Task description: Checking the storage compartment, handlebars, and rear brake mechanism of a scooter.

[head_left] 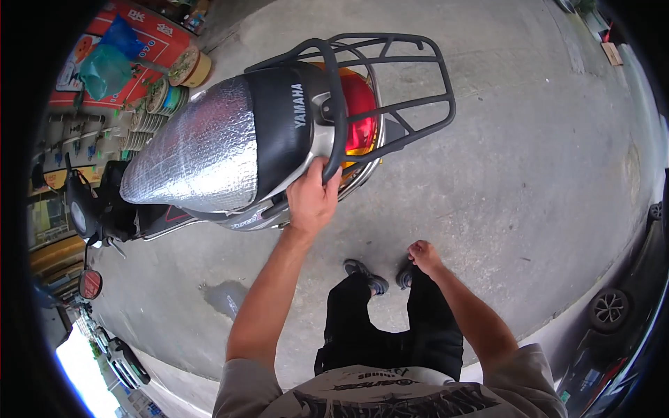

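Grey concrete floor [523,174] pretty much everywhere, with a dark wet-looking patch [226,298] down toward the left. Clutter crowds the upper left past the scooter [282,132]: a red board [157,31], two plastic bags, one blue [124,36] and one green [104,72], and a yellowish plant pot [198,72]. One dark car [634,306] sits off to the lower right, two wheels showing.

One scooter, upper left of centre, ahead of the person. Its long axis runs roughly sideways, handlebar end left, red tail light [357,90] and its one black rear rack [339,104] pointing right. Silver cover [195,146] over most of the seat.

Left hand [311,195] has its fingers curled round the rack's near-side bar. Right hand [426,258] hangs loosely curled above the shoes [366,275]; can't tell if anything's inside it.
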Available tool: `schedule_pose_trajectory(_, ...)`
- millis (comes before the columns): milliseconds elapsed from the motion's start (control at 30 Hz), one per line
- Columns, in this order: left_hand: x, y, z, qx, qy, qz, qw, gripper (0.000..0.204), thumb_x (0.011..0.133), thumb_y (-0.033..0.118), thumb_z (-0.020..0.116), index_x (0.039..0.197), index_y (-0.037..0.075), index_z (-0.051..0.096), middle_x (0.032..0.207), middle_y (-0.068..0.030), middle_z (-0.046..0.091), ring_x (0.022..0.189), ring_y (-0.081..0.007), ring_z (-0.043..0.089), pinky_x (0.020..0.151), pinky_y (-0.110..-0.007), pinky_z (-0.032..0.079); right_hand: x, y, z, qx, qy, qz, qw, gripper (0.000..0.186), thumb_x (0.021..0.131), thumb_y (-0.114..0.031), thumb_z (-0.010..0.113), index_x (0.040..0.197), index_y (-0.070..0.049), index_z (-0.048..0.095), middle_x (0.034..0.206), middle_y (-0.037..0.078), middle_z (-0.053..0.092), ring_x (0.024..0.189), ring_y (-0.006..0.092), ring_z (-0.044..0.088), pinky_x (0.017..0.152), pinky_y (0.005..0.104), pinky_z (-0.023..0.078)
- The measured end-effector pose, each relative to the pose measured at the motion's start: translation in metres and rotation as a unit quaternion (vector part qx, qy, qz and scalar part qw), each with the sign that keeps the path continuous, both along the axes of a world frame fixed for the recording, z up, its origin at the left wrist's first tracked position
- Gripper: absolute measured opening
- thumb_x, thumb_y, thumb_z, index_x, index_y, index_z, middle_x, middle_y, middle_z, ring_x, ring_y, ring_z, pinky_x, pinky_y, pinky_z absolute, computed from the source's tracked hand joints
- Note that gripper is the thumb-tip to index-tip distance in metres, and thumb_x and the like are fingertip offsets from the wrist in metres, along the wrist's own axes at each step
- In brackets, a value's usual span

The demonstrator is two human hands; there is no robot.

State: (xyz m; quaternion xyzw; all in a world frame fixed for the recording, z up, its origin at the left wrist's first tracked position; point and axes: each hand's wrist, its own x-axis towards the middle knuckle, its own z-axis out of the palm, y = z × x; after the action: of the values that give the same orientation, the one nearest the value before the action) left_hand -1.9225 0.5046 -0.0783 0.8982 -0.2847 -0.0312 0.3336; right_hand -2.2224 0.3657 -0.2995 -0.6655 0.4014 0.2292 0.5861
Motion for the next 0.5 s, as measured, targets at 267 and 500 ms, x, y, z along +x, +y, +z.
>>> schedule_pose_trajectory(267,-0.009,-0.014,-0.044,-0.160,-0.071,0.084,0.981,0.013,0.100,0.012,0.051,0.107,0.001,0.054,0.086,-0.0038,0.055,0.068,-0.0088,0.054,0.060,-0.021,0.048,0.064,0.004,-0.284,-0.110,0.044,-0.007,0.993,0.033,0.090,-0.030,0.052,0.095,-0.002,0.068,0.081,0.012,0.071,0.077,0.0277,0.069,0.074,0.0399,0.053)
schedule_pose_trajectory(500,0.003,0.010,-0.049,-0.142,-0.244,0.173,0.944,0.028,0.099,0.025,0.057,0.114,0.002,0.061,0.081,-0.0041,0.064,0.068,-0.0053,0.054,0.061,-0.019,0.044,0.202,0.033,-0.370,0.100,-0.082,-0.170,0.977,0.028,0.093,-0.026,0.055,0.092,0.000,0.063,0.075,0.009,0.065,0.063,0.0183,0.061,0.059,0.0339,0.051)
